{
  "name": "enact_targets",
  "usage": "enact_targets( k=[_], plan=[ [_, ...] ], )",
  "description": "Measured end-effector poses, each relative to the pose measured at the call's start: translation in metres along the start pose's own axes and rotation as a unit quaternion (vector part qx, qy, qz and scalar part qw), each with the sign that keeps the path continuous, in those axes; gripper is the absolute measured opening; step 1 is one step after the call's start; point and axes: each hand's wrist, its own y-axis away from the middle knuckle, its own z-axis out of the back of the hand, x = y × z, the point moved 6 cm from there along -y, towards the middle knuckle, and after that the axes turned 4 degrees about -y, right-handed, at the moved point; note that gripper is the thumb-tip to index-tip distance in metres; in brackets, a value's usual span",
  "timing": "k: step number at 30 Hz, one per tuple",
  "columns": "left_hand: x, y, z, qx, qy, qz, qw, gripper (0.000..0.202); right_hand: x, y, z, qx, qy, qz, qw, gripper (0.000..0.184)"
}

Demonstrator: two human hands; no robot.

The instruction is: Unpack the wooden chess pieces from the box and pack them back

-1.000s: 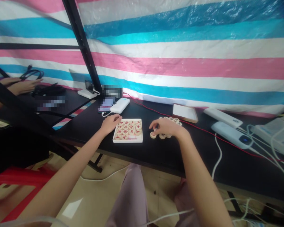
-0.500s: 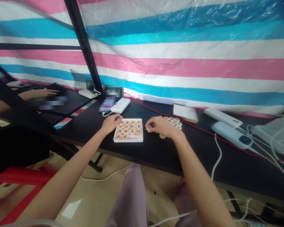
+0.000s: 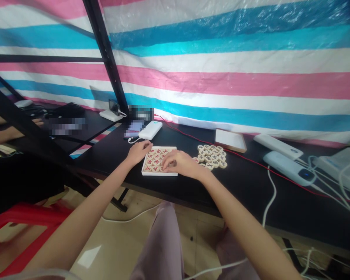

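A shallow white box (image 3: 160, 174) lies near the table's front edge, with rows of round Chinese chess pieces (image 3: 156, 162) inside, marked in red. My left hand (image 3: 139, 153) grips the box at its far left corner, fingers bent and close together. Over the box's right part, my right hand (image 3: 179, 163) pinches a red-marked chess piece (image 3: 162, 169) in the front row. My fingers hide most of that piece and the pieces behind it. To the right, a cluster of mostly dark-marked chess pieces (image 3: 211, 156) lies flat on the table.
An open box lid (image 3: 230, 140) lies behind the cluster. A red cable (image 3: 189, 137) crosses the table. Two power banks (image 3: 288, 167) and white cables are at right. A white power bank (image 3: 151, 130) and phone (image 3: 134, 128) lie at back left. Another person's arm (image 3: 14, 134) shows at far left.
My right hand has carried a chess piece left from beside the box to its front row, uncovering the cluster. My left hand stays at the corner. The other person's hand has drawn back left.
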Motion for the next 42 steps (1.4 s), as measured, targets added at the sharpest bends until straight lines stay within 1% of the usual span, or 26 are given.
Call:
enact_targets(
  k=[4, 7, 8, 10, 12, 14, 15, 16, 18, 20, 21, 24, 26, 28, 30, 34, 37, 40, 42],
  plan=[
    [0.001, -0.001, -0.001, -0.003, -0.003, -0.005, 1.000, 0.034, 0.004, 0.000, 0.005, -0.006, 0.014, -0.005, 1.000, 0.008],
    [0.002, -0.001, -0.001, -0.002, -0.006, -0.012, 1.000, 0.035, 0.002, 0.004, 0.023, -0.033, 0.028, -0.029, 0.999, 0.007],
    [0.002, -0.001, -0.002, -0.001, -0.006, -0.012, 1.000, 0.035, -0.002, 0.008, 0.032, -0.047, 0.035, -0.049, 0.997, 0.007],
    [0.002, -0.002, -0.002, 0.002, -0.007, -0.008, 1.000, 0.035, -0.015, 0.018, 0.051, -0.062, 0.059, -0.115, 0.990, 0.013],
    [0.002, -0.002, -0.001, 0.005, -0.009, -0.007, 1.000, 0.034, -0.034, 0.031, 0.064, -0.037, 0.094, -0.203, 0.974, 0.026],
    [0.002, -0.001, 0.000, 0.004, -0.010, -0.004, 1.000, 0.034, -0.049, 0.042, 0.068, 0.008, 0.133, -0.275, 0.952, 0.034],
    [0.002, -0.001, 0.000, 0.004, -0.009, -0.003, 1.000, 0.034, -0.054, 0.045, 0.068, 0.026, 0.149, -0.295, 0.943, 0.034],
    [0.002, -0.001, 0.000, 0.005, -0.009, -0.002, 1.000, 0.034, -0.058, 0.046, 0.068, 0.037, 0.161, -0.307, 0.937, 0.031],
    [0.001, -0.001, 0.000, 0.006, -0.010, 0.001, 1.000, 0.034, -0.060, 0.046, 0.066, 0.027, 0.171, -0.315, 0.933, 0.021],
    [0.001, -0.001, 0.000, 0.008, -0.013, 0.000, 1.000, 0.034, -0.058, 0.041, 0.065, -0.003, 0.142, -0.306, 0.941, 0.016],
    [0.001, -0.001, 0.000, 0.009, -0.014, 0.000, 1.000, 0.034, -0.054, 0.038, 0.063, -0.022, 0.110, -0.291, 0.950, 0.017],
    [0.002, -0.001, -0.001, 0.007, -0.015, -0.002, 1.000, 0.034, -0.038, 0.027, 0.057, -0.057, -0.038, -0.208, 0.976, 0.030],
    [0.002, -0.001, -0.001, 0.004, -0.017, -0.001, 1.000, 0.034, -0.024, 0.020, 0.048, -0.049, -0.126, -0.152, 0.979, 0.039],
    [0.002, -0.001, 0.000, 0.003, -0.019, -0.001, 1.000, 0.034, -0.013, 0.015, 0.039, -0.027, -0.169, -0.116, 0.978, 0.041],
    [0.001, -0.001, 0.000, 0.003, -0.020, -0.001, 1.000, 0.034, -0.008, 0.013, 0.031, -0.010, -0.164, -0.103, 0.981, 0.036],
    [0.001, -0.001, 0.001, 0.001, -0.017, -0.002, 1.000, 0.033, -0.010, 0.010, 0.021, 0.007, -0.102, -0.099, 0.990, 0.021],
    [0.002, 0.000, 0.000, 0.001, -0.015, 0.002, 1.000, 0.033, -0.009, 0.009, 0.018, 0.011, -0.076, -0.064, 0.995, 0.016],
    [0.002, 0.000, 0.000, 0.003, -0.013, 0.004, 1.000, 0.033, -0.006, 0.008, 0.017, 0.017, -0.083, -0.032, 0.996, 0.013],
    [0.001, 0.000, 0.000, 0.005, -0.010, 0.002, 1.000, 0.033, -0.006, 0.008, 0.017, 0.018, -0.103, -0.032, 0.994, 0.011]
  ],
)
